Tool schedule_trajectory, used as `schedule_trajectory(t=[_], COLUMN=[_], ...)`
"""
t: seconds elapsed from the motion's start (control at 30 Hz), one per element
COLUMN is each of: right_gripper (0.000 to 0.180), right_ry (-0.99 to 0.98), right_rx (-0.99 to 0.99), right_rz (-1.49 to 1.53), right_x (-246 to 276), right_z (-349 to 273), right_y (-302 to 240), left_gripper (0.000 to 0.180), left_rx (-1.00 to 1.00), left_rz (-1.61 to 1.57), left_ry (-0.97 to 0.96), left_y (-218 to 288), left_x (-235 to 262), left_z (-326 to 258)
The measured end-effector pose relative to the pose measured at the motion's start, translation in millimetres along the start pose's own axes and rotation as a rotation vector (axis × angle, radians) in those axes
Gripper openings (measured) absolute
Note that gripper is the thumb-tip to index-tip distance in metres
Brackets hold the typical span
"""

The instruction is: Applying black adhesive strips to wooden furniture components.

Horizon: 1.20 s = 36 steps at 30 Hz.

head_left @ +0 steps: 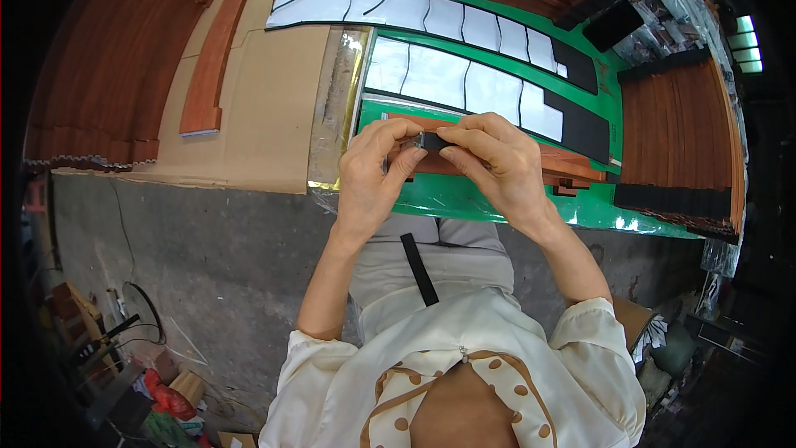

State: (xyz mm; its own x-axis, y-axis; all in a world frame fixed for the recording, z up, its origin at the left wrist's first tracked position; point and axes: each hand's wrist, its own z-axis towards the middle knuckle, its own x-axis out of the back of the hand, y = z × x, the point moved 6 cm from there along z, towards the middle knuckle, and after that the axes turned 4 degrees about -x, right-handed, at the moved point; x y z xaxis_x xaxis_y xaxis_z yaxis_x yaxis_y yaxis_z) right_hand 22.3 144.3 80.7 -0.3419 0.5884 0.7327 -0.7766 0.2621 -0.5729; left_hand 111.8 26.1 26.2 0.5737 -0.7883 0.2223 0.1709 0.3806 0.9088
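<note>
Standing beside the bench, I see stacks of reddish-brown wooden slats [108, 75] at far left, their ends forming a scalloped edge, and one curved wooden piece [217, 50] lying alone on a sheet of tan cardboard [274, 116]. Its long axis runs away from the person, slightly tilted.

Further right the left hand [373, 178] comes up from below, fingers curled and thumb pressed forward, gripping the left end of a small dark strip [433, 140]. The right hand [496, 158] meets it from the other side, fingertips pinched on the same strip, so both hands are closed on it and nearly touching each other. The strip sits between them, directly in front of the person's chest and just above a brown wooden slat [572, 164] whose long axis runs left to right across the glossy green mat [497, 199]. Neither hand is clearly nearer; they share the strip about equally.

Beyond the hands lie two long bowed sheets of white backing paper [431, 75], shiny, cut by wavy dark lines into segments, with black patches at their right ends. On the person's lap rests a narrow black strap-like piece [419, 270], lying roughly lengthwise toward the body.

At far right another dense stack of dark-edged slats [680, 141] stands packed together, smooth and lacquered-looking.
</note>
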Motion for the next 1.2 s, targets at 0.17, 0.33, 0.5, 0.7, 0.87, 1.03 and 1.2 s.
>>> schedule_trajectory(t=[0.17,0.33,0.5,0.7,0.87,1.03,1.2], right_gripper=[0.019,0.025,0.033,0.022,0.018,0.03,0.029], right_ry=[0.019,-0.005,-0.048,0.169,0.408,0.279,0.264], right_rx=[0.014,0.065,-0.209,-0.187,-0.416,-0.666,-0.738], right_rz=[-0.002,-0.084,0.344,0.157,-0.062,-0.492,-0.456], right_x=[-2,2,23,78,144,172,165], right_z=[-1,0,-11,-39,-80,-133,-150], right_y=[3,4,30,56,113,165,178], left_gripper=[0.022,0.022,0.029,0.042,0.033,0.034,0.037], left_rx=[0.055,-0.082,-0.356,-0.588,-0.444,0.185,0.223], left_rz=[-0.045,0.042,0.258,0.671,0.583,0.202,0.268], left_ry=[0.013,0.062,0.077,0.077,-0.005,0.036,-0.045], left_y=[-2,-1,14,26,27,20,5], left_x=[-1,-2,-4,-17,-18,-4,-4], left_z=[-1,0,-2,-13,-13,-4,-15])
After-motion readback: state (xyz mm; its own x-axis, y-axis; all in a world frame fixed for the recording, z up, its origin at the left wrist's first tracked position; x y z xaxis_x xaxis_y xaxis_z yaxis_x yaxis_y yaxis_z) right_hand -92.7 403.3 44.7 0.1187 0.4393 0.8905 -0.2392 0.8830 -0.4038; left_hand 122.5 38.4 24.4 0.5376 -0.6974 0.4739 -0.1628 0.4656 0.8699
